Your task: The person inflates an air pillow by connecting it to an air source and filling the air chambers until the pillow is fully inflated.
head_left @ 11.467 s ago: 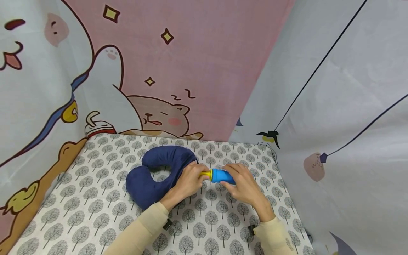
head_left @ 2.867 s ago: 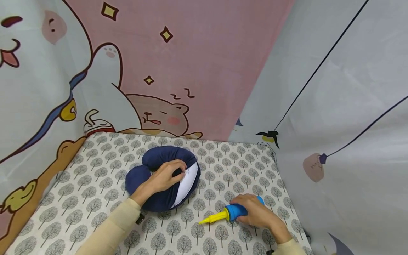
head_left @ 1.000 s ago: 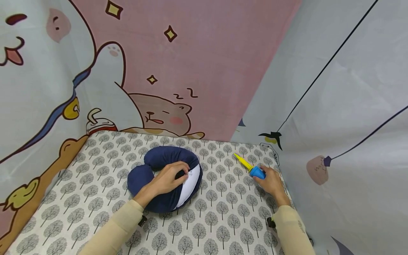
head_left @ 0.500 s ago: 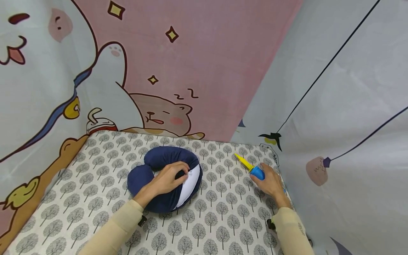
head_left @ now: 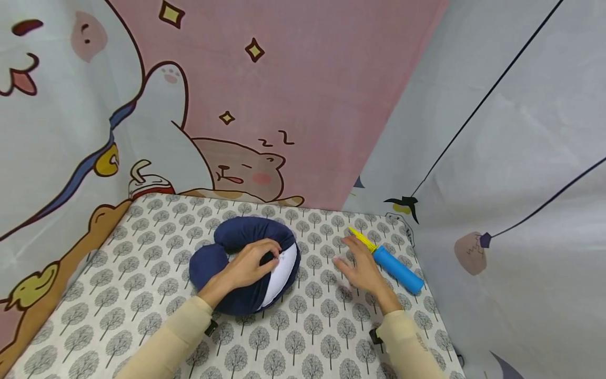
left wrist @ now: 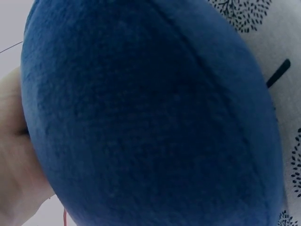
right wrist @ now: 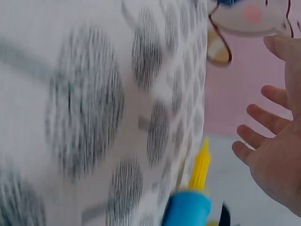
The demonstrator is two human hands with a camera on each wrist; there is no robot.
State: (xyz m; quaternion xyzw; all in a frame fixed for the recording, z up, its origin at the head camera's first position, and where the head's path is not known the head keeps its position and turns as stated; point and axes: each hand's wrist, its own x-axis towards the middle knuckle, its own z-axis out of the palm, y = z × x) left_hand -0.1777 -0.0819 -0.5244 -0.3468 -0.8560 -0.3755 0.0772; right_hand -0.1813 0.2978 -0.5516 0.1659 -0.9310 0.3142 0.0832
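A navy U-shaped neck pillow (head_left: 253,229) lies on the tree-print cloth, its cover drawn back at the right to show a white inner part (head_left: 280,273). My left hand (head_left: 251,261) grips the cover beside that white part, with dark fabric between thumb and fingers. In the left wrist view, blue plush (left wrist: 150,117) hides most of this hand. My right hand (head_left: 362,268) hovers with its fingers spread, holding nothing, as the right wrist view confirms. Just right of it lies a blue hand pump (head_left: 397,269) with a yellow nozzle (head_left: 362,239) aimed toward the back.
The tree-print cloth (head_left: 303,347) covers the tabletop. A cartoon-printed curtain (head_left: 307,105) hangs along the back and left, and a pale curtain (head_left: 521,158) stands close to the pump's right end.
Earlier both hands held the pump at the pillow; later my left hand gripped the pillow cover. The right hand set the pump down at the right, released it and moved left.
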